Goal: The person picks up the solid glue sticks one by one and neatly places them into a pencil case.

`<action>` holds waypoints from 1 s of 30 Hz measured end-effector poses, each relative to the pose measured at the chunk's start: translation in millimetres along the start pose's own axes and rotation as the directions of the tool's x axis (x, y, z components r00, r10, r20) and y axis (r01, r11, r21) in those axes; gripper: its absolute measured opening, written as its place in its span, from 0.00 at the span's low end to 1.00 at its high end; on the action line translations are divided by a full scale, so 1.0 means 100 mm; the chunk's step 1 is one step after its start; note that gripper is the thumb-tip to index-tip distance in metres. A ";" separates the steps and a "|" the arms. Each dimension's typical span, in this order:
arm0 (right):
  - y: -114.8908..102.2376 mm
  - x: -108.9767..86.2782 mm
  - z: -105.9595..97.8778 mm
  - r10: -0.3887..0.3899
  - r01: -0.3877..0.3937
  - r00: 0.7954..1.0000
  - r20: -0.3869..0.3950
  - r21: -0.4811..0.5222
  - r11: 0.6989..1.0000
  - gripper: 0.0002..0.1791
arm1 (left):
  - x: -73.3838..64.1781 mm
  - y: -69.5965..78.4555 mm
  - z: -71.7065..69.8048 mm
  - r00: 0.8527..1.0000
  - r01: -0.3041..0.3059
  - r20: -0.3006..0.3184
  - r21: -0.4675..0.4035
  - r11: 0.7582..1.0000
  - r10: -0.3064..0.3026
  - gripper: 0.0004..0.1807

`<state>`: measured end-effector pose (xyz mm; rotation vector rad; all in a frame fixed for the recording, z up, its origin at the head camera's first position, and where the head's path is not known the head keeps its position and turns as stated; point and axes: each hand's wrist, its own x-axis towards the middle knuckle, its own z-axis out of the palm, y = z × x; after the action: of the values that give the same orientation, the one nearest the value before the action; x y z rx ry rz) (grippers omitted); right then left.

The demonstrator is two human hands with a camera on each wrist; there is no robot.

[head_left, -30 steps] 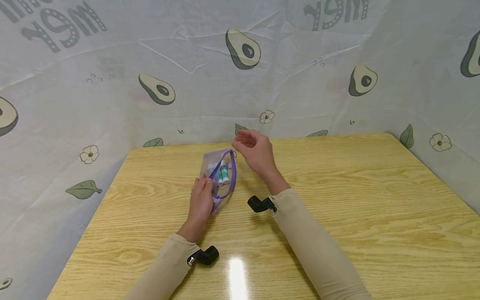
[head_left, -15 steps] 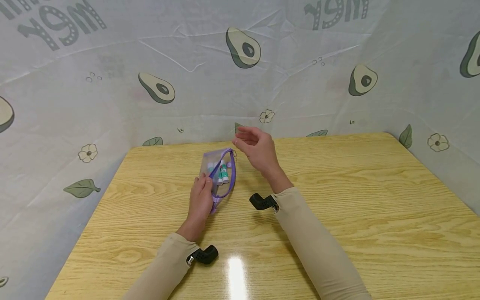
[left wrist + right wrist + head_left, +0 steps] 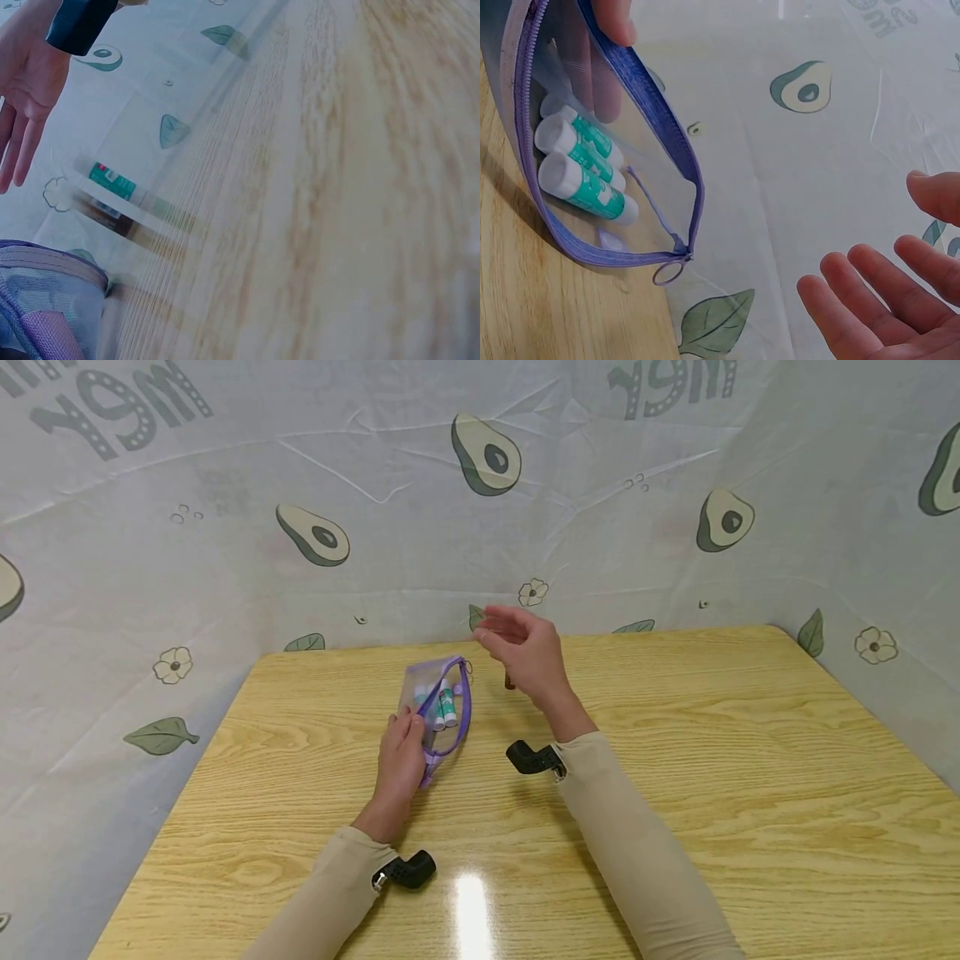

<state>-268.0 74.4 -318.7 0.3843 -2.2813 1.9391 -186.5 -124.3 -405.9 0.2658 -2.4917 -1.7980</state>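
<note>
A translucent zip pouch (image 3: 467, 710) with purple edging lies tilted on the table, its zipper undone and mouth gaping. My left hand (image 3: 401, 756) grips its near side, fingers behind and thumb on the front. Three green-and-white glue sticks (image 3: 589, 187) lie side by side inside it. My right hand (image 3: 525, 656) hovers above the table to the right of the pouch, fingers loosely bent, holding nothing. Another glue stick (image 3: 112, 180) and a dark brown cylindrical object (image 3: 109, 216) stand upright on the table in the left wrist view; in the head view the right hand mostly hides them.
The wooden table (image 3: 712, 793) ends at a pale avocado-print cloth (image 3: 420, 527) hanging behind it. A wrist camera mount (image 3: 534, 758) projects from the right sleeve, another mount (image 3: 412, 869) from the left. A ring pull (image 3: 671, 268) hangs at the pouch's zipper end.
My right hand has drifted slightly up and to the right, away from the pouch, uncovering a bit of the brown object. The left hand and pouch have stayed almost still.
</note>
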 end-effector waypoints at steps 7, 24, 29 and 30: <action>-0.02 0.01 -0.08 -0.002 0.002 0.999 -0.036 0.001 1.000 0.24 | 0.00 0.00 0.00 1.000 0.011 0.004 0.015 1.000 -0.011 0.30; -0.01 0.07 -0.34 -0.003 0.007 0.993 -0.121 0.037 0.999 0.23 | -0.01 0.03 -0.01 1.000 0.005 0.002 -0.002 1.000 -0.005 0.27; -0.01 0.08 -0.40 -0.002 0.010 0.990 -0.144 0.051 0.999 0.23 | -0.01 0.02 -0.01 1.000 0.002 0.008 0.002 1.000 -0.002 0.28; 0.00 0.08 -0.41 0.000 0.008 0.989 -0.148 0.051 0.999 0.23 | 0.00 0.02 -0.01 1.000 0.003 0.009 0.003 1.000 -0.003 0.28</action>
<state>-278.4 114.0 -309.3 0.2413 -2.1410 1.9578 -186.0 -124.9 -403.6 0.2626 -2.5015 -1.8007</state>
